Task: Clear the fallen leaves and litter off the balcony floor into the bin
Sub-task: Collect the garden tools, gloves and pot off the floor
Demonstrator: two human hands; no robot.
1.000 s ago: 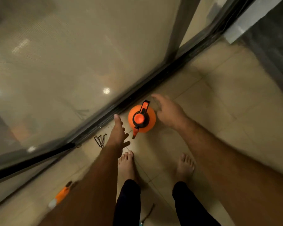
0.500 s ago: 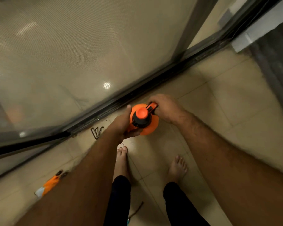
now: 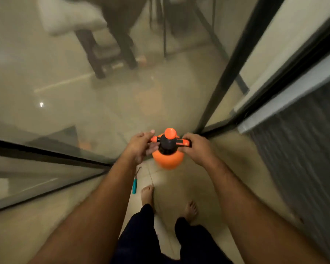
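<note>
A glass door (image 3: 84, 115) runs along the tiled balcony floor (image 3: 208, 187), where the person stands barefoot. Both hands hold an orange spray bottle (image 3: 168, 159) up off the floor: the right hand (image 3: 196, 149) has its grip curled round the handle, the left hand (image 3: 141, 147) its fingers at the nozzle side. A teal-handled tool (image 3: 134, 184) lies on the tiles just below.

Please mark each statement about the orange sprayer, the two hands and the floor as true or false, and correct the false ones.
1. Both hands hold the orange sprayer. True.
2. The right hand grips the sprayer's handle. True.
3. The sprayer stands on the floor. False: it is lifted above the tiles.
4. A blue-handled tool lies on the floor near the left foot. True.
5. The left hand hangs idle. False: it holds the sprayer's nozzle side.
</note>
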